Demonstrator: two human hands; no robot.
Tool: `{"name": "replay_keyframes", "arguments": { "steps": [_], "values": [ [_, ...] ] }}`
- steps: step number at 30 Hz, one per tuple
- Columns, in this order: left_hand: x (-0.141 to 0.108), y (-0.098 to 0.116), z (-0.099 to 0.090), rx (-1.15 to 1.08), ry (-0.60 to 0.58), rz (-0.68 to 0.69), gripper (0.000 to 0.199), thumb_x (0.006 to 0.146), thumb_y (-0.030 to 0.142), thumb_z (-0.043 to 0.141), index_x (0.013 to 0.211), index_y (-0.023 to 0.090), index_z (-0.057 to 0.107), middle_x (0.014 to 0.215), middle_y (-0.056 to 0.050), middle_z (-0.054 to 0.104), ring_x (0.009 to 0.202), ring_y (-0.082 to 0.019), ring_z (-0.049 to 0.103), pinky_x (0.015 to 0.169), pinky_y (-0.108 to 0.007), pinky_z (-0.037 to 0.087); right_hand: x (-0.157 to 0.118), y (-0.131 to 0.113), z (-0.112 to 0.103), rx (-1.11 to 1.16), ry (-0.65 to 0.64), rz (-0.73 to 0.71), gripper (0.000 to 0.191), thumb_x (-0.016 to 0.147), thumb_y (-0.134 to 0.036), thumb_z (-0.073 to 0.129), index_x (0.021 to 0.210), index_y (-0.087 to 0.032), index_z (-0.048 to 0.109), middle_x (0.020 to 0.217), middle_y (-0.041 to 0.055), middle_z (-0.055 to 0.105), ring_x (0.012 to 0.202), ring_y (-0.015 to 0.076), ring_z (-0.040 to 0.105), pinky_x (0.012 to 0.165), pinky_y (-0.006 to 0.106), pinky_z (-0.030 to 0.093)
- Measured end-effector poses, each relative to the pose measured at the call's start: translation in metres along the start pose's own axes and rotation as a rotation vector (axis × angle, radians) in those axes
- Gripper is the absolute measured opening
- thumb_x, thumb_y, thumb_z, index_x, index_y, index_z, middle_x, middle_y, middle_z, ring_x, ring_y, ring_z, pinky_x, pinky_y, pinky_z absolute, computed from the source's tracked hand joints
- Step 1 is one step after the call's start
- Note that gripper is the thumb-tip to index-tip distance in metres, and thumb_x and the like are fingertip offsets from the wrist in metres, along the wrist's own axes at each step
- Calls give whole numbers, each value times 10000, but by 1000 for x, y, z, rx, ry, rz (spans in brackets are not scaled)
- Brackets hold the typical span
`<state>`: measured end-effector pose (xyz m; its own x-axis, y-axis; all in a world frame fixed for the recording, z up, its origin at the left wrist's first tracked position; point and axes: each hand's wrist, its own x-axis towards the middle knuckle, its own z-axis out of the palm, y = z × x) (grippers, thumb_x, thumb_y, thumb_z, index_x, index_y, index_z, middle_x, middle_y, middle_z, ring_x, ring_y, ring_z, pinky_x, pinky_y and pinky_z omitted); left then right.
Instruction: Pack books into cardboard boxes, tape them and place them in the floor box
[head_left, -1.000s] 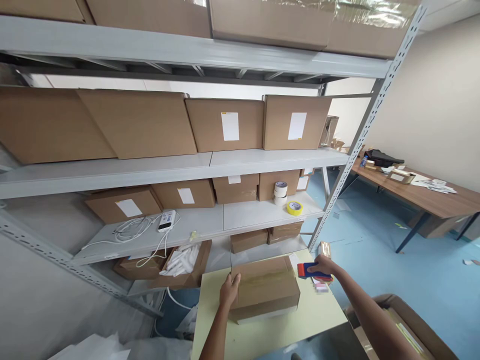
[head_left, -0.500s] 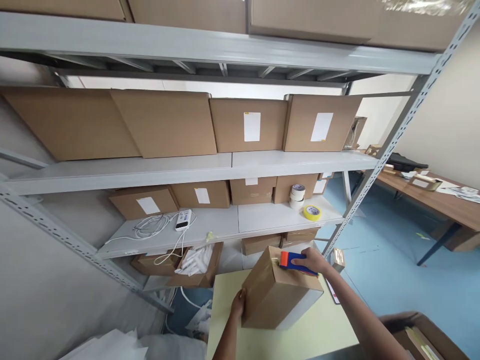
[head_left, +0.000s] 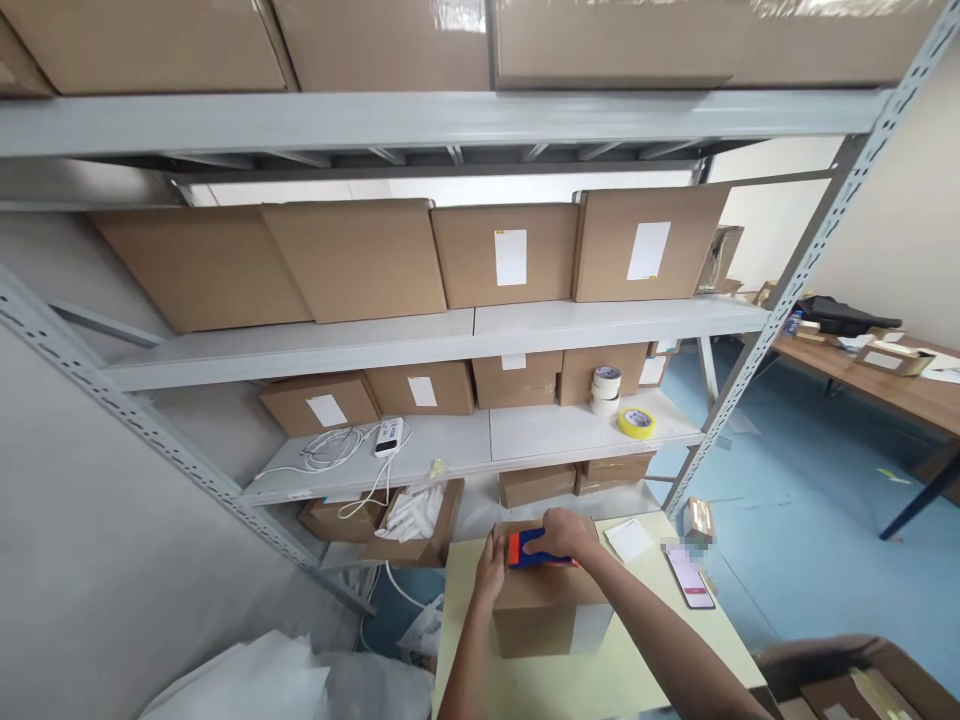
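A closed cardboard box [head_left: 551, 592] with a white label on its front rests on the pale yellow table [head_left: 517, 690]. My right hand [head_left: 564, 532] is wrapped around a blue and orange tape dispenser [head_left: 541, 548], whose orange end is at the left part of the box's top. At the box's upper left edge, my left hand [head_left: 491, 568] grips the cardboard, close to the orange end. My right hand and the dispenser hide part of the top face. Behind the box to the right lie a white paper [head_left: 628, 540] and a phone [head_left: 690, 578].
A grey metal shelf [head_left: 420, 340] with cardboard boxes stands right behind the table. It also holds tape rolls [head_left: 636, 423], a power strip [head_left: 388, 437] and cables. An open carton [head_left: 817, 655] is at lower right, white plastic bags [head_left: 247, 680] at lower left.
The box has turned and tipped lower, its label side now facing me. My right hand has carried the dispenser left across the top. My left hand has moved up to the top edge.
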<state>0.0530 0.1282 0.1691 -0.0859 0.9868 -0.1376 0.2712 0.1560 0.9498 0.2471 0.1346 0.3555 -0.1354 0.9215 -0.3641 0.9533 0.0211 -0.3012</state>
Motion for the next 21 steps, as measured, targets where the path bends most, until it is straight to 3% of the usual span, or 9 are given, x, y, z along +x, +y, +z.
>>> {"name": "replay_keyframes", "arguments": {
  "steps": [3, 5, 11, 13, 16, 21],
  "values": [
    [-3, 3, 0, 45, -3, -1, 749, 980, 730, 469, 1475, 184, 602, 1566, -171, 599, 1515, -303, 503, 1276, -425, 369, 0, 19, -7, -5, -17, -25, 671, 713, -689, 840, 1131, -165, 819, 1166, 178, 813, 1091, 342, 769, 794, 319, 543],
    [-4, 8, -1, 81, -12, 2, 753, 978, 725, 472, 1481, 179, 599, 1563, -170, 602, 1512, -299, 506, 1271, -410, 378, -2, 52, -18, -42, -7, -17, 662, 678, -677, 865, 1089, -158, 826, 1151, 180, 814, 1061, 346, 771, 761, 317, 529],
    [-3, 15, -4, 81, -15, 33, 642, 996, 627, 488, 1440, 186, 634, 1513, -151, 651, 1472, -304, 552, 1252, -415, 402, -32, 207, -53, -81, 63, 202, 528, 662, -578, 896, 957, -146, 826, 1005, 174, 806, 949, 333, 758, 717, 321, 458],
    [-2, 17, -3, 81, -11, 28, 619, 994, 611, 506, 1418, 184, 651, 1505, -151, 657, 1476, -310, 547, 1253, -420, 402, -45, 242, -55, -67, 72, 247, 485, 658, -570, 897, 890, -151, 813, 972, 169, 797, 923, 328, 746, 709, 326, 439],
    [0, 18, 0, 89, -12, 26, 625, 989, 632, 521, 1405, 187, 663, 1516, -147, 649, 1487, -303, 535, 1252, -401, 404, -54, 261, -52, -23, 77, 275, 473, 627, -573, 910, 827, -162, 791, 927, 155, 787, 895, 322, 736, 704, 326, 428],
    [2, 15, 1, 99, -15, -7, 648, 995, 634, 524, 1425, 164, 641, 1550, -167, 615, 1502, -304, 518, 1264, -411, 388, -34, 235, -33, 2, 86, 262, 495, 574, -504, 919, 903, -154, 801, 999, 161, 799, 960, 347, 744, 748, 340, 477]
  ]
}}
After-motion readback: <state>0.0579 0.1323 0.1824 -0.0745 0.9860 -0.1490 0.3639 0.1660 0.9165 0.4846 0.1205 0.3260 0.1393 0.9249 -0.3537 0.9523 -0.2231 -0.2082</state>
